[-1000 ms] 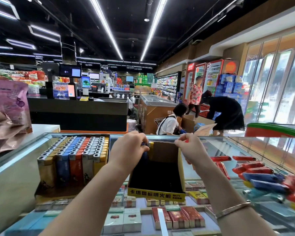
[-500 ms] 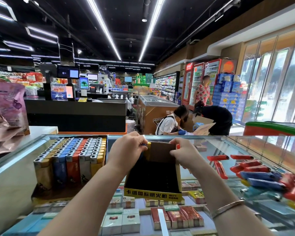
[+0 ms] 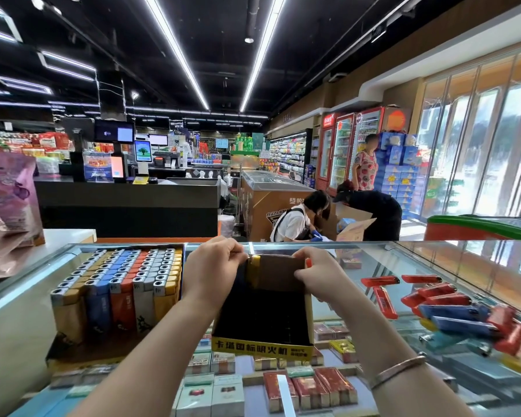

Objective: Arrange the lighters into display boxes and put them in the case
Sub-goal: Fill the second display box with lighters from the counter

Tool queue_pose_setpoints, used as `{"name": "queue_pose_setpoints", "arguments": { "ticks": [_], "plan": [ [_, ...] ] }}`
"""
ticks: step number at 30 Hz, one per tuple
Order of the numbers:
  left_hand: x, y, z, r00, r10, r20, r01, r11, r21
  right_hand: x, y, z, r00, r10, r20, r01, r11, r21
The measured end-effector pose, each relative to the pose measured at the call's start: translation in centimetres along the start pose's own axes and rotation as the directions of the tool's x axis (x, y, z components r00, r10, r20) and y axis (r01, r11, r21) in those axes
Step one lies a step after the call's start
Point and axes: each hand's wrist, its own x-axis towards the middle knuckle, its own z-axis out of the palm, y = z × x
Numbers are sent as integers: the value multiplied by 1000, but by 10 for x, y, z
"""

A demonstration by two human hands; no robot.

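On the glass tabletop [image 3: 358,260] straight ahead of you sits the empty display box [image 3: 263,314], its long axis running away from you, its yellow printed front lip nearest your body and its brown cardboard back flap standing at the far end. Your two hands are apart, one at each far corner: your left hand [image 3: 212,267] pinches the back flap at its yellow-edged left corner, and your right hand [image 3: 319,273] pinches the right corner, with something small and red showing just behind its fingers; whether that is a lighter you hold, I cannot tell. You seem to be squaring up the flap before filling.

The move to come turns on the loose lighters [image 3: 451,311]: they lie to your right, scattered flat on the glass, near your right hand and well apart from your left, so your right hand looks the natural one to reach. Most lie crosswise to the box's long axis, so each would likely need turning upright.

The box is thin matte card with a dark inside. The lighters are smooth, glossy bars in red and blue. To your left, just beside the empty box, stands the filled display box [image 3: 115,293], packed with upright lighters in tight rows, metal tops showing. Under the glass, packets [image 3: 310,389] lie in rows.
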Motion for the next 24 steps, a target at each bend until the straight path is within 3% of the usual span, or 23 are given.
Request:
{"name": "queue_pose_setpoints", "arguments": {
  "ticks": [2,11,17,24],
  "plan": [
    [0,-3,-1,999,-28,-14,28,999,-18,0,0,0,1000,-3,2,3,1000,-3],
    [1,1,0,986,127,104,-135,988,75,0,-1,1,1000,0,-1,0,1000,-25],
    [2,-2,-1,990,23,140,-31,998,52,-1,-2,1,1000,2,10,-2,1000,-24],
    [1,-7,-5,947,-100,305,130,988,-81,-3,-3,-2,1000,-17,-13,17,1000,-17]
  ]
}}
